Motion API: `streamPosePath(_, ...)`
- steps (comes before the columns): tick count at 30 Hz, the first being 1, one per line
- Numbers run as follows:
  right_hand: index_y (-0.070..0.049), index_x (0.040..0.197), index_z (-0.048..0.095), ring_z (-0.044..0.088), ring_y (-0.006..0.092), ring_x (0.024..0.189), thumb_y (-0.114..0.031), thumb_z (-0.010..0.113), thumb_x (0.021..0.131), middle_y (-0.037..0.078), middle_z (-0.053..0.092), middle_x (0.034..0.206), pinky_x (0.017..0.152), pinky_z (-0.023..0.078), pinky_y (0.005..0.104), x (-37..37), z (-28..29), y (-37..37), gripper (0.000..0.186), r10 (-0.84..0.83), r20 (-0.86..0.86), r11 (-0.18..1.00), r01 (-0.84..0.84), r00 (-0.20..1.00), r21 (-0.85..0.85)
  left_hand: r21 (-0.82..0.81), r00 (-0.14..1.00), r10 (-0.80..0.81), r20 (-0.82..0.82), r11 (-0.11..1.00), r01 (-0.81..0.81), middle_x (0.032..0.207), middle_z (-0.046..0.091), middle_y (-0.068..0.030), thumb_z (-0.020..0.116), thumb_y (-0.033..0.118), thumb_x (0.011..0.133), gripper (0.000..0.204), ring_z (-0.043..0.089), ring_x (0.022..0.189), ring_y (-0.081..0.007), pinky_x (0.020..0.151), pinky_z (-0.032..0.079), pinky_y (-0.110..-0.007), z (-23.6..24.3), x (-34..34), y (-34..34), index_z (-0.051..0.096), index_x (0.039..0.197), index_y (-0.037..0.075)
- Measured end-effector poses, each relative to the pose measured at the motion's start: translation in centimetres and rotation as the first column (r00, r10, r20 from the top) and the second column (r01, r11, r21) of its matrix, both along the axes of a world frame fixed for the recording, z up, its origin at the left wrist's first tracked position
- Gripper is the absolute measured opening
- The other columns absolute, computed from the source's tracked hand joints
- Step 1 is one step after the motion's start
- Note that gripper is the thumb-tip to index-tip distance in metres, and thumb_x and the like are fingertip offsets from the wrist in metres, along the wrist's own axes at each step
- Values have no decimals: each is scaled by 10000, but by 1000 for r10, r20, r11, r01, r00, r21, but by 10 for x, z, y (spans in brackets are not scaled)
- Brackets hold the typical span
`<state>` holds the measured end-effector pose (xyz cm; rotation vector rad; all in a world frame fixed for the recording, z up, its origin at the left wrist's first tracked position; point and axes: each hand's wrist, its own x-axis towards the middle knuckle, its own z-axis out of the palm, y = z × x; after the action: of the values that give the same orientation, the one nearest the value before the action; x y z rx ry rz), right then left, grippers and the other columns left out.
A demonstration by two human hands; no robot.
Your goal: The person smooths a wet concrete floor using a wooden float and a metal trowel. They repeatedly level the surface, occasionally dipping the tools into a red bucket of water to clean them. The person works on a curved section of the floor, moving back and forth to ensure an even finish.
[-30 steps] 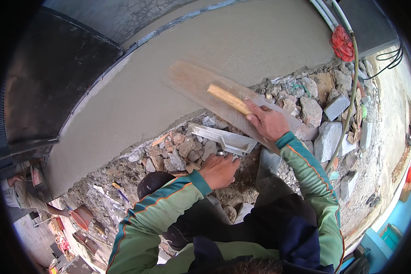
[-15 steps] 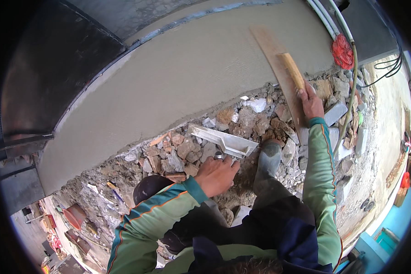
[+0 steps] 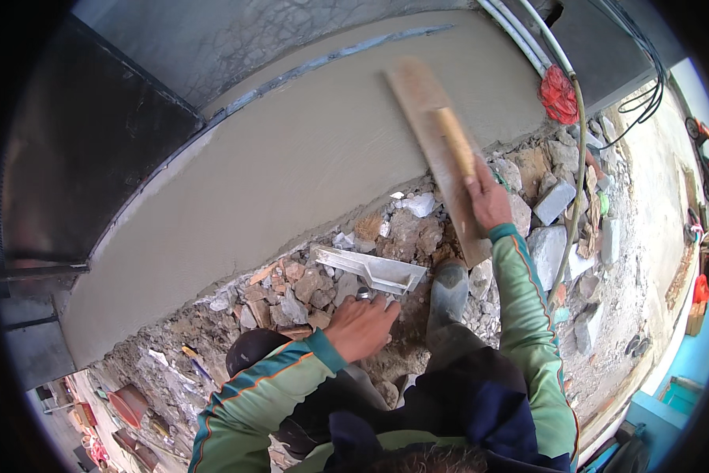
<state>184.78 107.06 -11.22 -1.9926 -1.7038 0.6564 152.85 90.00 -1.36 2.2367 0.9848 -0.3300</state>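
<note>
My right grip [image 3: 492,205] is clamped on the near end of the wooden handle [image 3: 453,140] of a long float [image 3: 439,162]. This float is slanted: its far part is over the smooth grey cement [image 3: 252,181], its near end over the rubble [image 3: 520,213], just beside the boot [image 3: 449,288]. My left grip [image 3: 360,327] has bent fingers near a pale metal tool [image 3: 370,268]; whether it is clamped on it, I cannot tell. At far right, red plastic [image 3: 558,94] is beside the white pipes [image 3: 520,35].
</note>
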Motion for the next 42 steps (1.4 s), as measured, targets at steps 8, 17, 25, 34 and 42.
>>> streamPosePath(8,-269,1564,363,668,504,988,-467,436,1043,268,702,1098,917,528,589,-61,6,78,562,300,226,950,-269,927,-156,-28,999,49,-22,998,-50,1151,599,-192,729,258,863,580,667,980,-413,840,535,-535,-25,-11,3,487,1348,52)
streamPosePath(17,-171,1517,468,680,464,1029,-413,485,1031,287,699,1132,902,524,532,161,-59,110,543,-357,204,932,334,912,139,-45,988,151,-35,987,-152,1147,597,-201,757,251,837,578,672,965,-412,806,552,-518,-12,-24,-6,509,1317,43)
streamPosePath(25,-196,1556,413,693,481,1007,-386,532,1034,308,694,1098,876,542,508,59,-30,12,568,-94,129,995,92,987,27,-13,994,90,-60,996,-91,1162,582,-210,781,259,818,569,682,962,-379,797,531,-515,-41,3,-10,527,1275,35)
streamPosePath(34,-224,1531,460,668,486,1037,-355,559,1030,294,690,1108,875,544,495,-25,-5,-15,528,319,-82,940,-304,944,153,310,994,104,27,945,-107,1318,557,-250,653,101,807,487,719,900,-311,821,499,-526,-102,29,-7,554,1273,-4)
streamPosePath(42,-202,1551,412,659,520,963,-360,532,1037,303,694,1014,817,523,560,-71,-18,63,551,278,114,956,-287,954,67,426,991,122,-50,900,-89,1038,671,-113,632,128,830,326,706,860,-269,814,482,-470,-165,14,-11,620,1140,30)
